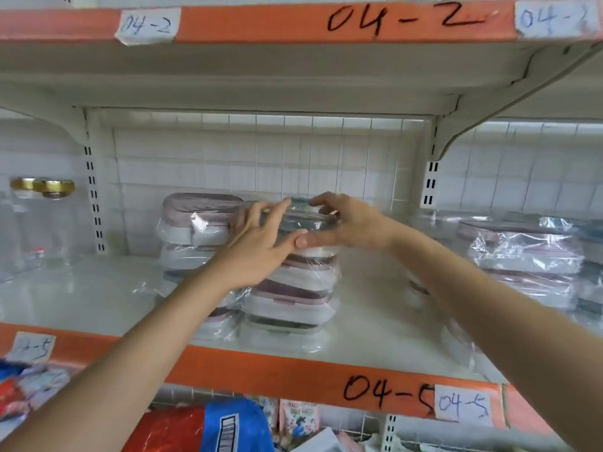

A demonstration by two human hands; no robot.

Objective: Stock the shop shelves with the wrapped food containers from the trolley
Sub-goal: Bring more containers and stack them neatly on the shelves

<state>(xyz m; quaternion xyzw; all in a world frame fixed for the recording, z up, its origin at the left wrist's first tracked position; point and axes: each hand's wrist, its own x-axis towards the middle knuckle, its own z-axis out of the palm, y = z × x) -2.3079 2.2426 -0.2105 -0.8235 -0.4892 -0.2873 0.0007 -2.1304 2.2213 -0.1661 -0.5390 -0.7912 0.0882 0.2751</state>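
A wrapped food container with a blue-grey lid (301, 218) sits on top of a stack of wrapped containers (290, 298) in the middle of the white shelf (81, 298). My left hand (257, 246) is at its left side, fingers spread and straight against the wrap. My right hand (346, 223) comes from the right, fingers curled over the lid's top and the thumb along its front edge. A second stack with a pink-lidded container (200, 220) on top stands just behind and to the left.
More wrapped containers (525, 259) are piled at the right of the shelf. Clear jars with gold lids (42, 216) stand at the far left. The upper shelf's orange edge (293, 22) is close overhead. Coloured packets (202, 429) lie on the shelf below.
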